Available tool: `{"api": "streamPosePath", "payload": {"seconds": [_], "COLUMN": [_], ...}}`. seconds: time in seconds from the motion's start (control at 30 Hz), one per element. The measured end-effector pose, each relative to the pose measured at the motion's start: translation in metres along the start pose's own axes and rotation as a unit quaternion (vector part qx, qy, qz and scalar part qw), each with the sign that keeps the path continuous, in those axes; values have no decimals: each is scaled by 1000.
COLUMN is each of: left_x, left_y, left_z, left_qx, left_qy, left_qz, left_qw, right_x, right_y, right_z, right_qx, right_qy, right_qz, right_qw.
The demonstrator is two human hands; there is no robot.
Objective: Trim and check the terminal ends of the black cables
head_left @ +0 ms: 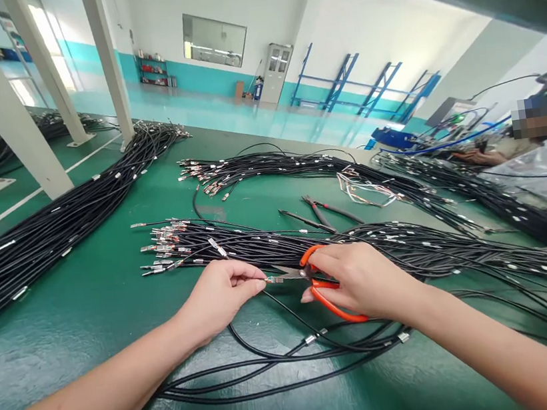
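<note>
Between thumb and fingers, my left hand point(229, 291) pinches a black cable near its stripped end, where small coloured wires and a silvery connector point(276, 279) stick out to the right. My right hand point(363, 274) grips orange-handled scissors point(334, 301), fingers through the loops. Their blades are at the connector end; whether they touch it I cannot tell. Below both hands the black cable point(269, 365) lies in loose loops with white labels. Just behind the hands is a bundle of black cables point(242, 239), its connector ends pointing left.
Pliers point(322, 215) and a thin pointed tool point(300, 218) lie behind the bundle. More cable bundles stretch along the left point(64, 222) and back point(268, 164) of the green table point(119, 333). White posts point(106, 59) stand at left. Another person's hand point(481, 154) is at far right.
</note>
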State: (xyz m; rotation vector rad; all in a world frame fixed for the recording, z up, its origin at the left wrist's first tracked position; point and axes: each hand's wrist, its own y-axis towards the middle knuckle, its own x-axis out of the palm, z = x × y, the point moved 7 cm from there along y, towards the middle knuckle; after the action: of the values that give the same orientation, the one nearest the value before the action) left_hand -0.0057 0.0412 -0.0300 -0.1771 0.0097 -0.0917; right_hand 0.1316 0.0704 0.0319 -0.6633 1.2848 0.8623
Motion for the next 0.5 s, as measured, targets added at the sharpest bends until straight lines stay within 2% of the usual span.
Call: {"api": "streamPosePath", "payload": {"seconds": [0.17, 0.5], "left_x": [1, 4], "left_y": [0, -1], "left_z": [-1, -1], "left_qx": [1, 5], "left_qy": [21, 9], "left_qz": [-12, -22], "left_qw": [1000, 1000], "right_x": [-2, 2], "right_y": [2, 1], "right_z": [-8, -9], "right_qx": [-48, -74], "right_qy": [-32, -51], "right_qz": [-6, -34], "right_qw": [998, 995]}}
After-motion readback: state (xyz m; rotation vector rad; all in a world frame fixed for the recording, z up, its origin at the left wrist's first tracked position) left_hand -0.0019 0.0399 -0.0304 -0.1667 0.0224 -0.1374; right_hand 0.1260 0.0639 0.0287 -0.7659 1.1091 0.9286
